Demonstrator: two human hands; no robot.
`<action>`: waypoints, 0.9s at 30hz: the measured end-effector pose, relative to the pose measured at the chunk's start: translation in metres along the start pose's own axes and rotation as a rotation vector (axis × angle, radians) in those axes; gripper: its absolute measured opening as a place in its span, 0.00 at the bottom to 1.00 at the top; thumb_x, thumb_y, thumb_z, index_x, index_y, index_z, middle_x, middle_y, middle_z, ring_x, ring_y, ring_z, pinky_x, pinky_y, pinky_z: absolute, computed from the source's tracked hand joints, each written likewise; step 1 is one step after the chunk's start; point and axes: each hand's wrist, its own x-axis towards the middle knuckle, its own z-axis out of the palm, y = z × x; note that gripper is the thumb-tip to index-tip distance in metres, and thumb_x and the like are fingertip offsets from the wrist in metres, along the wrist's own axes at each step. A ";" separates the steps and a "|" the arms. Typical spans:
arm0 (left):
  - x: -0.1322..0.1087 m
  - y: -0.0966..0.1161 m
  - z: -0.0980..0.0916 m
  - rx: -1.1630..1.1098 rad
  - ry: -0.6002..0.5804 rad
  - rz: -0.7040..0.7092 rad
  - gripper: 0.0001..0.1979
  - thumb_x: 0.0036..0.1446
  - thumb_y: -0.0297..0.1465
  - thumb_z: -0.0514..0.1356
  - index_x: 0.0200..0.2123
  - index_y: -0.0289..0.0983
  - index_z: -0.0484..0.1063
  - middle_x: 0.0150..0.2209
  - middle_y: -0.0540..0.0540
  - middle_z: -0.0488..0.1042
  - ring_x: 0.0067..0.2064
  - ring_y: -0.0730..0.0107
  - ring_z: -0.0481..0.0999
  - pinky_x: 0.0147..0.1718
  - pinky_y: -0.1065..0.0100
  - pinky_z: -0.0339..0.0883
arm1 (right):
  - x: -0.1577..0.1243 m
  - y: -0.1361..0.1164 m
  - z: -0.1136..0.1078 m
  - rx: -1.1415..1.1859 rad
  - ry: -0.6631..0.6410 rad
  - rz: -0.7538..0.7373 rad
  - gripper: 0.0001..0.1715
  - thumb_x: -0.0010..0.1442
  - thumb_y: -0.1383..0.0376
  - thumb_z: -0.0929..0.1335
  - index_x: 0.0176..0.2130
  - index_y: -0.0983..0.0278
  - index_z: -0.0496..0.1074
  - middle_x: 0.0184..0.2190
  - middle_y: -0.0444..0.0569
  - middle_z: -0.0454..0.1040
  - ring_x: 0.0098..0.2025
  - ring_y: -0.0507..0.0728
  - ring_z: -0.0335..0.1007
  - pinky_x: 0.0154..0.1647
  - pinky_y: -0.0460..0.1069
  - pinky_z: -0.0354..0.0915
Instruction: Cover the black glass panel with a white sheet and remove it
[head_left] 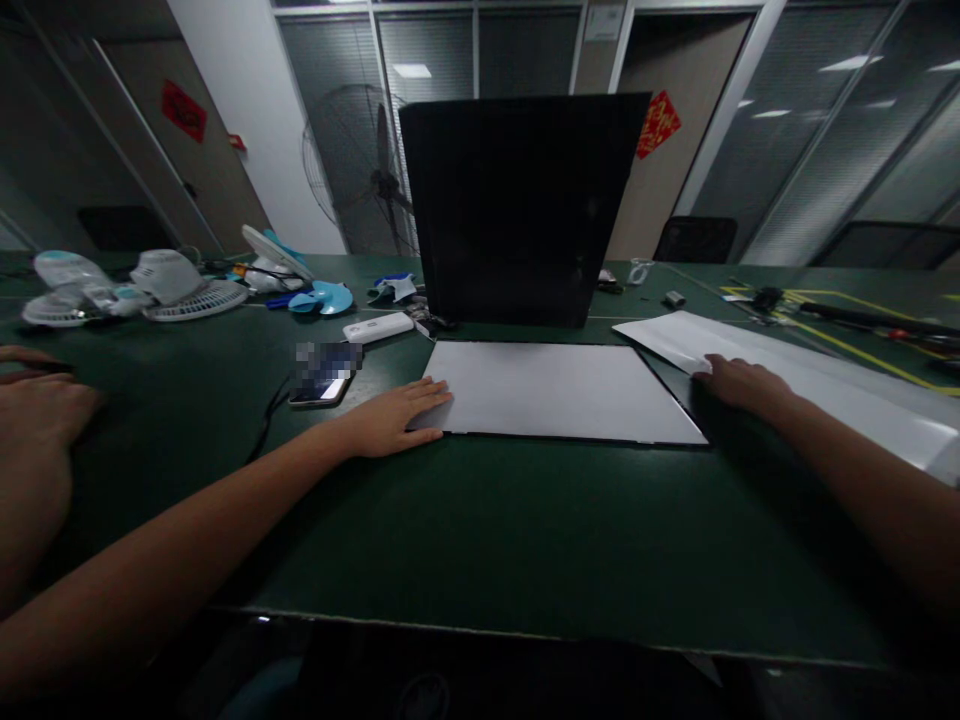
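A flat white panel [555, 392] with a thin dark edge lies on the green table [525, 540] in front of me. My left hand [394, 417] rests on the panel's left end, fingers spread and holding nothing. At the right, a large white sheet [817, 375] lies on the table, its left part slightly raised. My right hand [742, 385] is at the near edge of this sheet, thumb and fingers closed on it. Behind the panel stands a large black screen-like board [517, 210], upright.
A phone [326, 375] with a black cable and a white power bank [379, 327] lie left of the panel. Fan parts [169, 285] sit at the back left. Another person's hands [37, 420] are at the far left. Cables and tools [847, 315] lie back right.
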 end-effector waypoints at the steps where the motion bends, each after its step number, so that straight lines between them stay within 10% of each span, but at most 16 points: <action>1: 0.000 0.000 0.000 0.005 0.003 0.001 0.38 0.71 0.55 0.49 0.76 0.42 0.49 0.77 0.44 0.46 0.77 0.50 0.46 0.73 0.49 0.45 | -0.002 -0.002 -0.001 -0.003 0.002 0.013 0.40 0.72 0.45 0.53 0.68 0.70 0.61 0.55 0.75 0.71 0.54 0.73 0.71 0.52 0.63 0.64; 18: 0.000 -0.003 0.003 0.005 0.012 0.007 0.37 0.72 0.54 0.50 0.76 0.43 0.48 0.77 0.43 0.46 0.77 0.50 0.46 0.72 0.46 0.47 | -0.049 -0.044 -0.031 -0.021 0.205 0.000 0.32 0.73 0.65 0.55 0.71 0.73 0.57 0.55 0.75 0.68 0.52 0.66 0.70 0.41 0.55 0.55; 27: 0.000 -0.001 0.000 0.011 0.021 0.009 0.37 0.71 0.53 0.51 0.76 0.43 0.50 0.77 0.44 0.48 0.76 0.50 0.48 0.72 0.47 0.48 | -0.050 -0.040 -0.044 -0.014 0.220 0.147 0.38 0.73 0.52 0.55 0.71 0.71 0.59 0.56 0.75 0.70 0.52 0.68 0.72 0.42 0.57 0.56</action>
